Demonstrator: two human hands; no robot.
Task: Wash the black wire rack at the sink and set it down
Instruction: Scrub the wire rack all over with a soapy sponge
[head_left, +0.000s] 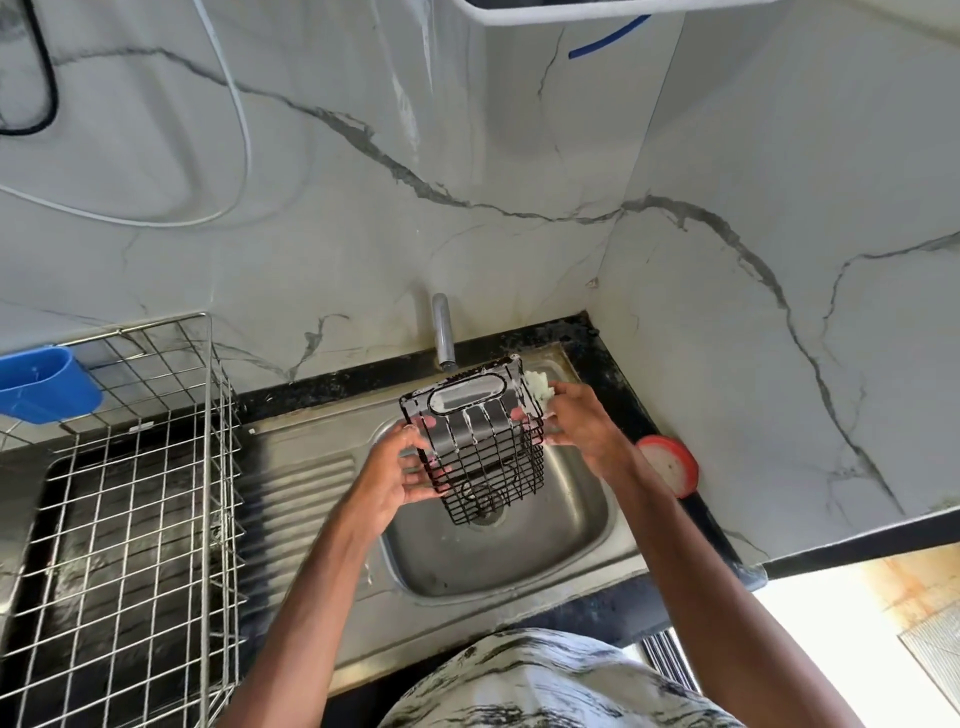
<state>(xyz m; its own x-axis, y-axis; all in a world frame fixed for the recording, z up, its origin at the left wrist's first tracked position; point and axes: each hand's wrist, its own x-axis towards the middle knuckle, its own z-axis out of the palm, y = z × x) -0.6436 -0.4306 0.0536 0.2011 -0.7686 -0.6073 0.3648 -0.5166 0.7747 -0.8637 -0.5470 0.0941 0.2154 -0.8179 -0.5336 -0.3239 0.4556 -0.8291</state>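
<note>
Below the faucet (443, 332), black wire rack (478, 441) held tilted, airborne. Left hand (400, 467) grips its left edge; right hand (582, 426) clutches soapy scrubber (537, 387) against the right edge. Risk: suds slicken wire, rack slips, drops into sink (561, 551).

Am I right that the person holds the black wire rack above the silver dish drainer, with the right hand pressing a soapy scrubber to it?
Not quite: the head view shows the black wire rack held above the sink basin, not the silver dish drainer at left. The right hand does press a soapy scrubber to it.
</note>
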